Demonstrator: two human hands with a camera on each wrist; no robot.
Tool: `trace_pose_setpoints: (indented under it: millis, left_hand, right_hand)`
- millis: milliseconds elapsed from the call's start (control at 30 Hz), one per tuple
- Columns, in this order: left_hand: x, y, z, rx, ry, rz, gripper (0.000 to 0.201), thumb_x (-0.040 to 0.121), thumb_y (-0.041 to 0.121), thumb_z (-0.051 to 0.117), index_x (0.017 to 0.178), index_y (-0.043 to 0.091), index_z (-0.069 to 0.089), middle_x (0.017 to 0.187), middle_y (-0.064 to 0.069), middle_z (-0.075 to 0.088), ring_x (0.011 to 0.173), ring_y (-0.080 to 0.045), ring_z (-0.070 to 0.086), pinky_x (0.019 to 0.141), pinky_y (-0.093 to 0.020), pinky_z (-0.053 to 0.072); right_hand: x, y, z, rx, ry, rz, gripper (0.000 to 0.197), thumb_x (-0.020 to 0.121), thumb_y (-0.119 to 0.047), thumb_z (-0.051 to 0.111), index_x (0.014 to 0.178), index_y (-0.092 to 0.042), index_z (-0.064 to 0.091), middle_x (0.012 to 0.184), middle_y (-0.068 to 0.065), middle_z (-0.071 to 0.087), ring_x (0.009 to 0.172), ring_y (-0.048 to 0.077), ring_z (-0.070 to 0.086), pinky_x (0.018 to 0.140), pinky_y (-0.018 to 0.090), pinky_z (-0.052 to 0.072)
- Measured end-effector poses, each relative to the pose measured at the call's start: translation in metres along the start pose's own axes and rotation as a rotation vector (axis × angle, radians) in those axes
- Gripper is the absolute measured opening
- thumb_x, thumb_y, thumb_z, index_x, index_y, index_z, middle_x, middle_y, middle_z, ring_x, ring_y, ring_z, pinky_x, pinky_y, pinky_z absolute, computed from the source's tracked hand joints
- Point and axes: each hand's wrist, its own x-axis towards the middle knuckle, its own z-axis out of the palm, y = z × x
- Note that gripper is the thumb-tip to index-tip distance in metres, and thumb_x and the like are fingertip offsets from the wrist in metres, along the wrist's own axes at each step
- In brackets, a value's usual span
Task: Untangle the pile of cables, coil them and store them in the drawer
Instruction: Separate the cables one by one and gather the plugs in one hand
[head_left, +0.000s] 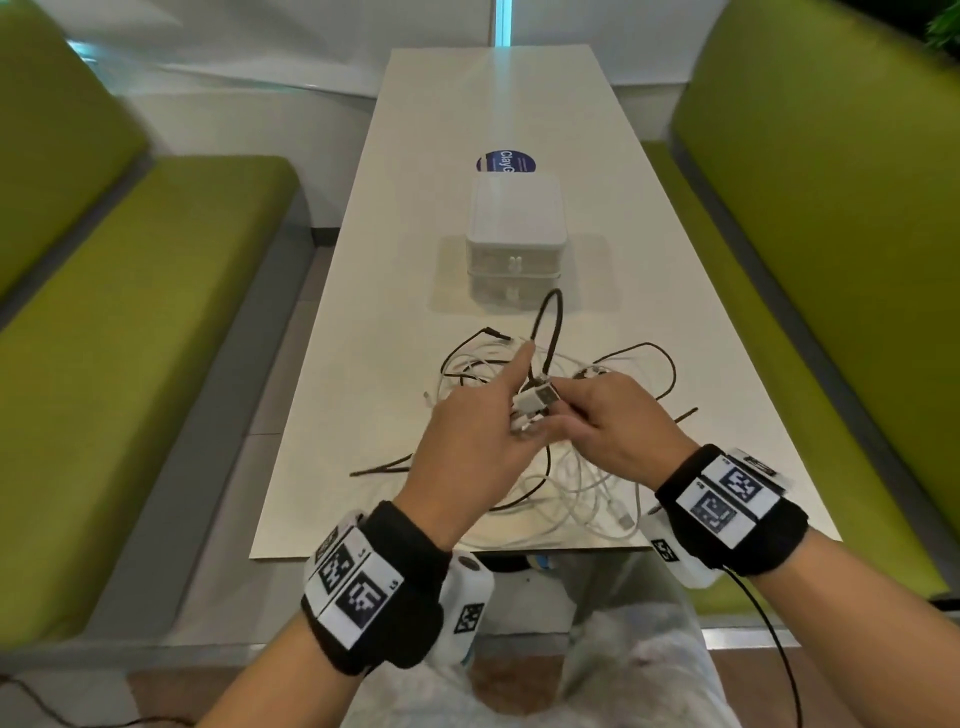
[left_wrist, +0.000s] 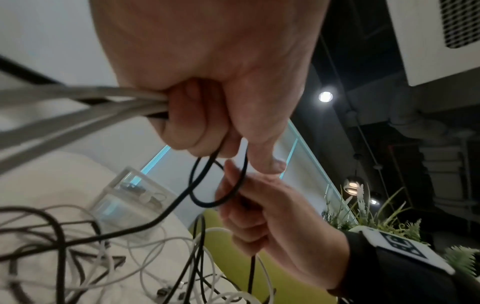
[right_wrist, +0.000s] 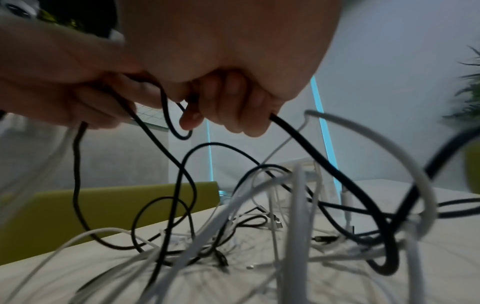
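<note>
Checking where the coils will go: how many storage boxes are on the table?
2: one white drawer box stacked on a second drawer box, beyond the cable pile, mid-table.

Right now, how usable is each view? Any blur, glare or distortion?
Head view: mostly sharp, wide-angle bending at the edges, soft sheen on the table, cable pile readable. Left wrist view: left hand fills the frame, near white cables smeared, ceiling lamp flares. Right wrist view: right hand close and soft, foreground white cables blurred, black cable clearer.
</note>
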Motion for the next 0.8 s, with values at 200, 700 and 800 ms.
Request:
trace_pose_setpoints:
  millis: [200, 700, 800]
  left_hand:
    - [0.003, -0.002, 0.004, -0.166, 0.009, -0.031, 0.063, 0.081, 0.068, 0.05, 0.132, 0.032, 0.054, 0.053, 0.01, 0.05, 0.051, 0.0, 0.049, 0.051, -0.014, 0.033]
    - [0.0, 0.006, 0.013, -0.681, 0.265, 0.009, 0.024, 0.086, 0.023, 0.071, 0.071, 0.034, 0.056, 0.054, 0.026, 0.055, 0.055, 0.007, 0.05, 0.059, -0.009, 0.039]
    - [0.002, 0.001, 0.007, -0.712, 0.33, -0.004, 0.008, 0.085, 0.035, 0.067, 0.078, 0.034, 0.064, 0.068, 0.018, 0.065, 0.068, -0.002, 0.06, 0.071, -0.03, 0.054]
  right_hand:
    - [-0.005, -0.007, -0.001, 0.057, 0.164, -0.135, 0.06, 0.098, -0.058, 0.017, 0.083, -0.014, 0.056, 0.055, -0.008, 0.047, 0.047, 0.017, 0.044, 0.048, 0.023, 0.031]
    - [0.002, -0.021, -0.003, 0.329, 0.057, -0.011, 0.031, 0.097, -0.057, 0.028, 0.096, -0.048, 0.057, 0.07, -0.011, 0.057, 0.062, 0.012, 0.054, 0.062, 0.028, 0.046]
    - [0.001, -0.025, -0.006, 0.385, 0.052, 0.042, 0.03, 0.098, -0.048, 0.035, 0.085, -0.03, 0.054, 0.062, -0.011, 0.048, 0.057, 0.011, 0.045, 0.059, 0.026, 0.037]
